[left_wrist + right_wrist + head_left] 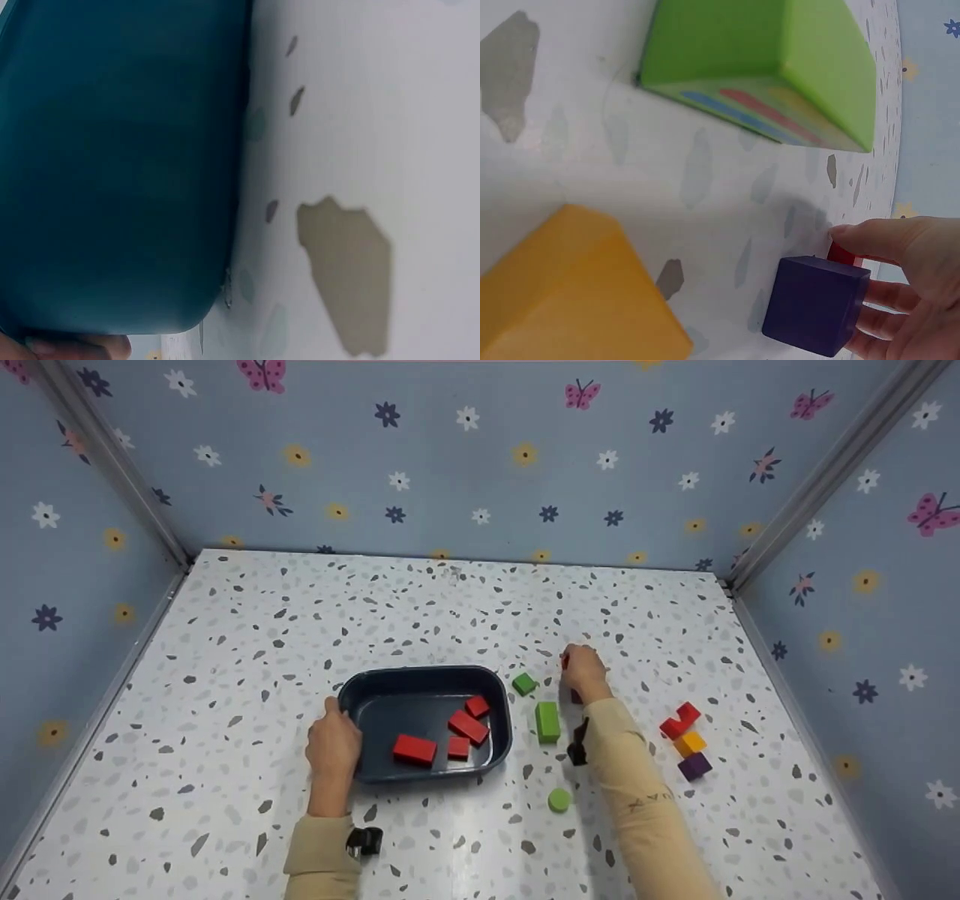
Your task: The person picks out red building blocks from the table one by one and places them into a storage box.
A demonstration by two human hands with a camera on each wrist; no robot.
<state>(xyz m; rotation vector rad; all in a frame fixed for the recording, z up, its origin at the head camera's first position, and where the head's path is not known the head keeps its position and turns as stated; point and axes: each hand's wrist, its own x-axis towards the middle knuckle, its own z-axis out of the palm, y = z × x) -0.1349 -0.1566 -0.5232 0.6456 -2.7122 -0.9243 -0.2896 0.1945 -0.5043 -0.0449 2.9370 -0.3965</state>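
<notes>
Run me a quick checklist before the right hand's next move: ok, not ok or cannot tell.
1. Left hand grips the left end of the tray: ok.
2. Right hand has a red block at its thumb and fingers: ok.
3. That block lifted off the table: cannot tell.
4. Purple block well away from the right hand: not ok, right beside it.
5. Low path to tray free: not ok, small green block and long green block lie between.
6. Bare floor left in tray: ok.

White table (247, 611), flecked grey, sits within pale-blue walls (495, 484) patterned with flowers (525, 454) and butterflies (581, 394), grey strips (832, 472) running up two far corners.
</notes>
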